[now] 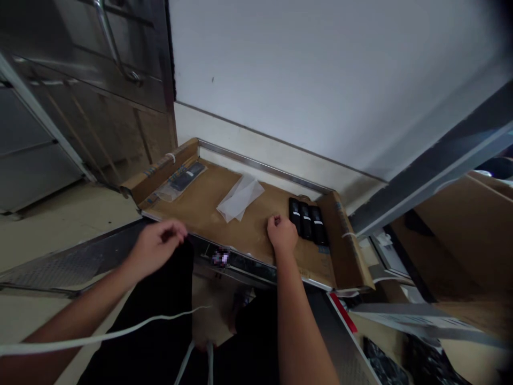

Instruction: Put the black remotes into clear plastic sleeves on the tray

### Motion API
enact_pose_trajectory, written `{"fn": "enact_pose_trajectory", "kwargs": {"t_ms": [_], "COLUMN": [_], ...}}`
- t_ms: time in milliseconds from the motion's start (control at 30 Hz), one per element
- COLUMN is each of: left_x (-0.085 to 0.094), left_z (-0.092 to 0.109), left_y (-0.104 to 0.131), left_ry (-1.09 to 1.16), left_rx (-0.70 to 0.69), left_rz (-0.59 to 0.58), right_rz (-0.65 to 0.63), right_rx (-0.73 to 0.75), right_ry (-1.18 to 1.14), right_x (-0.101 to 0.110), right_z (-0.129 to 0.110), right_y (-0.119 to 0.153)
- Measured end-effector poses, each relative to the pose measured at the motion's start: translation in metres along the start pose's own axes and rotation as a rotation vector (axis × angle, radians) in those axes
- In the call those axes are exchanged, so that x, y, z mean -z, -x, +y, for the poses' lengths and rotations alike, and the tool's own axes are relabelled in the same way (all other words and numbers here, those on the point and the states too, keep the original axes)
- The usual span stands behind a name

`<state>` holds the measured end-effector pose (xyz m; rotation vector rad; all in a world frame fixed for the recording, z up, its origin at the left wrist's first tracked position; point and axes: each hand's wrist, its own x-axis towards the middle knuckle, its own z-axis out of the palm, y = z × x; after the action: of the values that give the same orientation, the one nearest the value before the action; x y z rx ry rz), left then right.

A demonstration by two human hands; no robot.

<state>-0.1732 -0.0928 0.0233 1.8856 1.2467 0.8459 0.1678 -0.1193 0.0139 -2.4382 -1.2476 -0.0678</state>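
Note:
My left hand (160, 243) hovers just outside the front edge of the cardboard-lined tray (256, 235), fingers loosely bent, a gap between thumb and fingers, nothing visible in it. Curled closed, my right hand (282, 233) rests on the cardboard; whatever its fingers hold, if anything, is hidden. Right beside it lie three slim black items (306, 220) with small white labels, side by side; their kind is unclear. Two translucent plastic bags (240, 198) overlap in the middle of the tray. At the left end, a dark item with a white label lies in a clear plastic bag (182, 181).
Cardboard walls close both tray ends, and a white panel (280, 80) rises behind. A metal door with a handle (114, 45) stands at back left. A white cord (132, 327) crosses my left forearm. Cardboard boxes (473, 240) and black plastic bags (425, 358) sit to the right.

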Motion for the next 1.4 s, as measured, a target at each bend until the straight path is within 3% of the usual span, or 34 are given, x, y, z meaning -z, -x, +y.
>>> {"fn": "enact_pose_trajectory", "kwargs": {"t_ms": [67,100,233,300,400,533,600,767,900,1000,1100,1167,1267,1400], "left_x": [0.017,0.021,0.015,0.007,-0.002,-0.005,-0.005,-0.005,-0.015,-0.041,-0.084,-0.115,-0.152,-0.17], "left_z": [0.011,0.014,0.009,0.008,0.012,0.019,0.019,0.009,0.02,0.049,0.082,0.097,0.106,0.1], "left_y": [-0.047,-0.073,-0.162,-0.188,-0.207,-0.212,-0.209,-0.183,-0.151,-0.131,-0.119,-0.115,-0.115,-0.123], "left_ry": [-0.204,-0.32,-0.688,-0.784,-0.842,-0.814,-0.782,-0.643,-0.145,0.165,0.302,0.326,0.337,0.365], "left_rx": [-0.149,-0.168,0.016,0.108,0.22,0.287,0.277,0.184,0.106,0.024,-0.144,-0.316,-0.403,-0.376], "left_rz": [0.163,0.173,0.09,0.041,-0.077,-0.303,-0.358,-0.253,-0.182,-0.206,-0.448,-0.606,-0.68,-0.761], "right_rz": [0.001,0.001,0.001,0.001,0.005,0.0,0.007,0.046,0.099,0.058,-0.073,-0.077,0.036,0.092], "right_rx": [-0.001,-0.002,-0.011,-0.017,-0.023,-0.035,-0.036,-0.024,0.017,0.026,-0.05,-0.109,-0.164,-0.17], "right_ry": [-0.001,-0.004,-0.025,-0.034,-0.041,-0.063,-0.087,-0.229,-0.534,-0.832,-1.143,-1.283,-1.377,-1.392], "right_x": [0.001,0.001,0.002,0.003,0.002,0.003,0.003,0.001,-0.004,-0.007,-0.006,-0.004,0.0,-0.001], "right_z": [0.0,0.0,0.0,0.0,0.0,0.0,0.001,0.006,0.014,0.019,0.022,0.025,0.029,0.031], "right_y": [0.001,0.001,0.002,0.002,0.001,0.0,0.001,0.0,-0.003,-0.004,-0.005,-0.005,-0.005,-0.007]}}
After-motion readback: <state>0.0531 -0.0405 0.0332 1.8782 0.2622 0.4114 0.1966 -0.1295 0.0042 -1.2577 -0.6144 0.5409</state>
